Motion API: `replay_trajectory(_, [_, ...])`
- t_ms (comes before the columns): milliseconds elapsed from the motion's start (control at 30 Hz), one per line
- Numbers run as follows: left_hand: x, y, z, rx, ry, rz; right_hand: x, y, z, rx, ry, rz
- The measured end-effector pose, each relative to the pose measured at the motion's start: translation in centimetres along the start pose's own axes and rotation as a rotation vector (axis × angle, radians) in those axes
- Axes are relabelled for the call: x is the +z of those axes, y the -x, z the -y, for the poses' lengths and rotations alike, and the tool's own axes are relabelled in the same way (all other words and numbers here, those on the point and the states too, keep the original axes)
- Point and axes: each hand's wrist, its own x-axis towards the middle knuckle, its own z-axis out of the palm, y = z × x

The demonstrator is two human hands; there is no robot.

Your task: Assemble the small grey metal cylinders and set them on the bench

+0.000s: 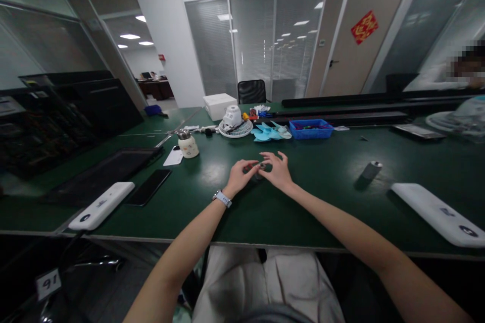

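Where the green bench (pixel 326 159) reaches beyond your left hand (pixel 239 176), a white box (pixel 217 107) stands, its contents hidden. Ahead and right of your right hand (pixel 278 171), a blue tray (pixel 311 132) holds small pieces, too blurred to identify. Left of your left hand stands a cream flask (pixel 188 146). Between your hands, fingertips pinch a small metallic part (pixel 262 166).

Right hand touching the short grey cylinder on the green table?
Apart: head view shows green tabletop between right hand and short grey cylinder.
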Motion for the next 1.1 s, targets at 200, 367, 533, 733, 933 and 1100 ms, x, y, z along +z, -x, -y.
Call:
replay_trajectory(200, [0.8,-0.3,0.3,-0.046,0.073,-0.021,1.4,0.8,-0.2,0.063,-0.143,0.060])
replay_trajectory(367, [1.0,-0.9,0.5,-0.036,0.071,-0.020,1.6,1.1,-0.3,0.081,-0.164,0.094])
replay_trajectory(533, [1.0,-1.6,-0.2,-0.027,0.032,-0.033,1.5,1.1,-0.1,0.108,-0.151,0.102])
replay_trajectory(733, [-1.4,-2.3,1.4,-0.055,0.053,-0.183,1.3,1.1,0.1,0.103,-0.129,0.110])
replay_trajectory(933, [-4.0,-1.3,5.1,-0.171,-0.194,0.030,0.9,1.1,0.3,0.112,-0.130,0.136])
replay_trajectory(1100, [-3.8,-1.2,6.1,-0.182,-0.256,0.148,1.0,1.2,0.2,0.099,-0.140,0.146])
